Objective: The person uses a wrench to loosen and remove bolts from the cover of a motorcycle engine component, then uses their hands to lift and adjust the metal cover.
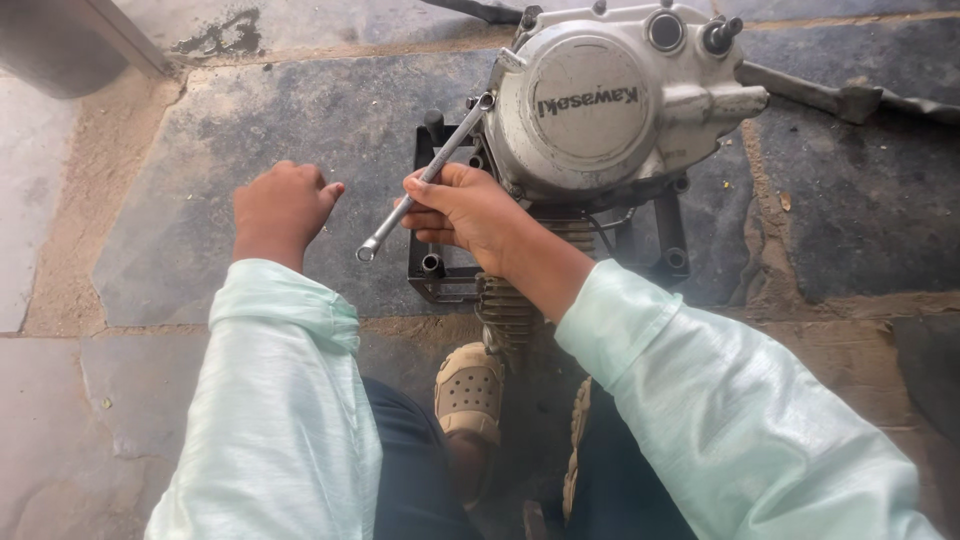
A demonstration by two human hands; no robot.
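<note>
I am crouched over a floor of dark, worn stone slabs (250, 130) with sandy joints between them, and a patch of dark stain sits at the upper left of the frame. At the top centre stands a grey motorcycle engine (600, 100) with a round side cover, resting on a black metal stand (440, 275) whose frame pokes out below and to the left of it. A finned cylinder (505, 305) hangs down from the engine toward my feet, and my tan perforated sandal (468, 392) shows just beneath it at lower centre. A dark metal bar (830, 97) lies on the stone at the upper right. My pale green sleeves (280, 400) fill the lower frame. My right hand (465, 210) is closed around the middle of a long silver ring spanner (425, 180), which slants from lower left up to the engine's left edge, its upper ring end at the casing. My left hand (283, 205), left of centre, is curled into a loose fist and holds nothing, near the spanner's lower end but apart from it.
</note>
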